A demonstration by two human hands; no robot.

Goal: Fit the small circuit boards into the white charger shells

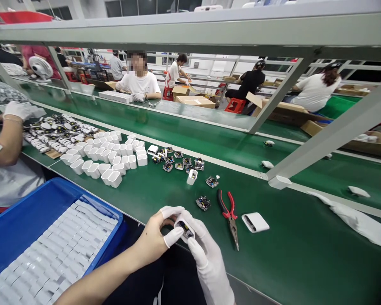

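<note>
Both my hands hold one white charger housing (187, 225) just past the near edge of the green bench; a circuit board shows inside its opening. My left hand (160, 228), with white covers on some fingers, grips the housing from the left, its thumb at the opening. My right hand (206, 250), in a white glove, wraps the other side. A loose circuit board (203, 203) lies beyond my hands. To their right are red-handled long-nose pliers (231, 218), lying with the jaws toward me, and a white housing (255, 222) on its side.
Many empty white housings (98, 156) stand left on the bench, beside several circuit boards (178, 162). A blue bin (55, 186) of white pieces is at lower left. A co-worker's gloved hand (17, 111) is farther left. A slanted metal post (330, 127) rises at right.
</note>
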